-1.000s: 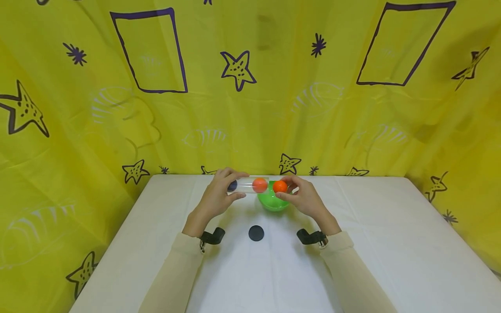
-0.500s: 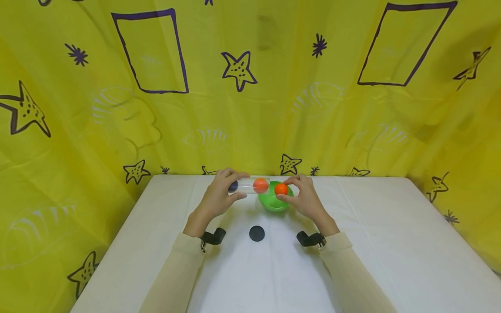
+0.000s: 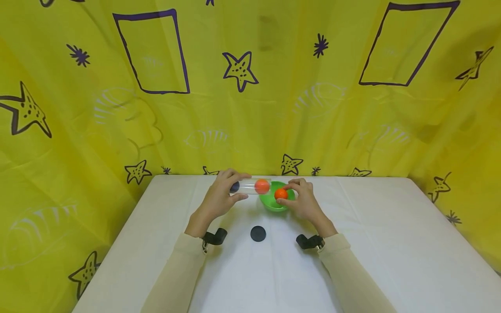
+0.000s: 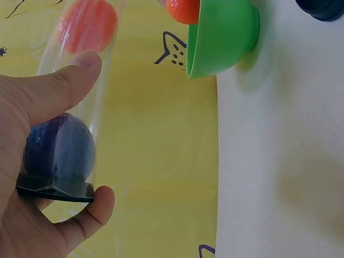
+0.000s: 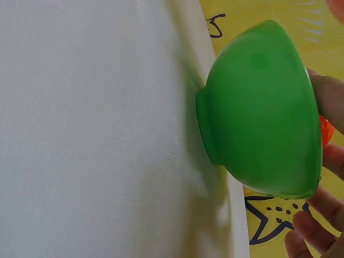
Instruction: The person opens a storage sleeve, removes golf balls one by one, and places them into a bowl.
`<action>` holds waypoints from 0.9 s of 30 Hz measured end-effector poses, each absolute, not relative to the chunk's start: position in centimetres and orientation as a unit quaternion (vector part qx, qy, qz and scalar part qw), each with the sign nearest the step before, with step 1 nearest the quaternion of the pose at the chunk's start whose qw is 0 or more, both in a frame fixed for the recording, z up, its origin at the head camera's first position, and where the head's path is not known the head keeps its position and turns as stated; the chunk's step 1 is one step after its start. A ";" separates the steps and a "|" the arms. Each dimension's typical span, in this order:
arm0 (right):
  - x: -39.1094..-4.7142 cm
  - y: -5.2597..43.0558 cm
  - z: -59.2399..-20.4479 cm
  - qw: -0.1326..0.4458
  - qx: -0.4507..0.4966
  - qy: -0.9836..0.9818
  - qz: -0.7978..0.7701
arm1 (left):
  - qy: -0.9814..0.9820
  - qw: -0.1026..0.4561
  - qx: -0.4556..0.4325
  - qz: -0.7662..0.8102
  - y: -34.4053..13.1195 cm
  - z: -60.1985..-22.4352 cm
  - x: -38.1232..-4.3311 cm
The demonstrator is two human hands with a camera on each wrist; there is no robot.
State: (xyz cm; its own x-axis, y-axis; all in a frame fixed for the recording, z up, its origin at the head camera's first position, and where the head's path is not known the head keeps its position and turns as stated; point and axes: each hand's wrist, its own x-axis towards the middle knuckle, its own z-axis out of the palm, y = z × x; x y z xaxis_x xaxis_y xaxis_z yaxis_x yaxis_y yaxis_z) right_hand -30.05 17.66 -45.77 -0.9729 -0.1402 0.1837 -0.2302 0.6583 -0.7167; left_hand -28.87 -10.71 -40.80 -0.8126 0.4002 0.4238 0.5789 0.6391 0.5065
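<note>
My left hand grips a clear tube that lies sideways above the table, its right end beside the green bowl. Inside the tube, a dark blue ball sits against the black end cap, and an orange-red ball lies nearer the other end. Between thumb and fingers my right hand pinches an orange ball over the bowl's opening. In the right wrist view the bowl's wall hides most of that ball.
A round black lid lies on the white table in front of the bowl, between the forearms. Behind the table's far edge hangs a yellow curtain with dark star drawings.
My right hand has lowered the orange ball from beside the tube's end toward the bowl's inside. The left hand and tube have hardly moved.
</note>
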 end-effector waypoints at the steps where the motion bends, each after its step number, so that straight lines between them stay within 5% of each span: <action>1: -30.0 17.6 -45.8 0.055 0.101 -0.909 0.400 | -0.895 0.138 -0.273 -0.324 -10.7 -40.8 -28.9; 27: -30.1 17.9 -45.7 0.051 0.089 -0.900 0.425 | -0.896 0.138 -0.271 -0.324 -10.8 -40.8 -28.8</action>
